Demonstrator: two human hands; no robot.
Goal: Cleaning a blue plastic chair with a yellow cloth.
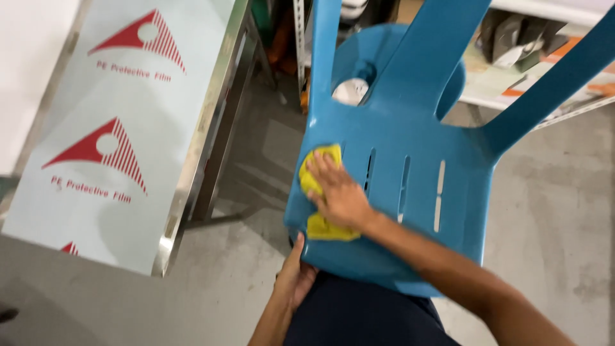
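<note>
Both forearms are bare, with no sleeves, watch or rings to be seen. The left hand and right hand wear no gloves. At the bottom centre of the frame dark navy clothing covers the lap.

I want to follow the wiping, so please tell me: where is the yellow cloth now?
In the head view, the yellow cloth lies left of centre, pressed under the right hand against the blue plastic chair, beside its slots.
</note>
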